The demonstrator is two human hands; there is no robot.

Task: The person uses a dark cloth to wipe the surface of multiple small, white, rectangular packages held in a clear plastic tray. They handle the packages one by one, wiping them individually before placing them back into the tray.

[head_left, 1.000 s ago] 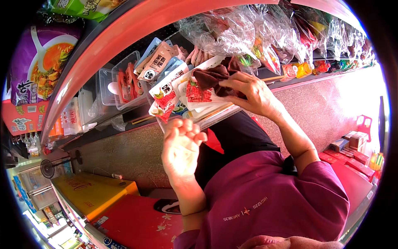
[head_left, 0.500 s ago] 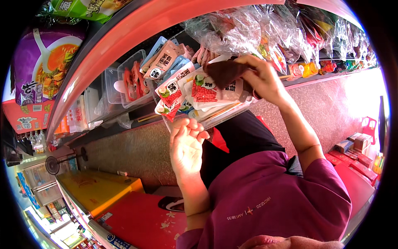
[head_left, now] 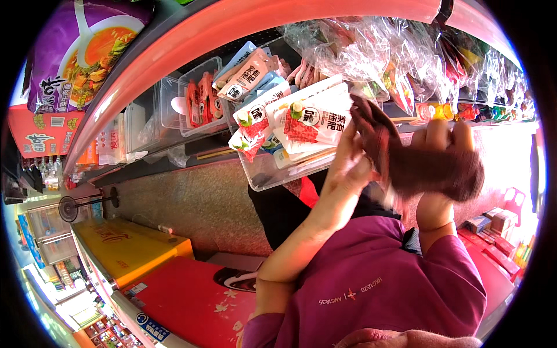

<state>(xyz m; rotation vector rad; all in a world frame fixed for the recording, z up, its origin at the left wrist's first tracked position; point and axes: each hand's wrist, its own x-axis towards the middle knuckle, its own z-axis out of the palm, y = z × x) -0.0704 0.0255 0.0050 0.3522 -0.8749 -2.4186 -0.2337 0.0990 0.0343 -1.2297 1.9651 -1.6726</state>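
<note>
A dark brown cloth (head_left: 432,168), partly smeared by motion, stretches between my two hands to the right of the snack packets. My right hand (head_left: 444,136) has its fingers bent over the cloth, which hides most of the palm. At the cloth's left end is my left hand (head_left: 348,174), its fingers closed on a fold and partly hidden behind it. Just left of that hand, white packets with red pictures (head_left: 313,120) stand in a clear plastic bin (head_left: 260,178).
Another clear bin (head_left: 184,124) of red packets sits farther left on the shelf. Crinkled clear bags (head_left: 342,49) hang along the upper right. A curved pink shelf edge (head_left: 174,52) runs overhead. Below stand a red-topped chest (head_left: 191,296) and a yellow box (head_left: 133,246).
My right hand has drawn the cloth away from the packets, rightward and down. My left hand, earlier open and without anything in it, has moved right and taken hold of the cloth.
</note>
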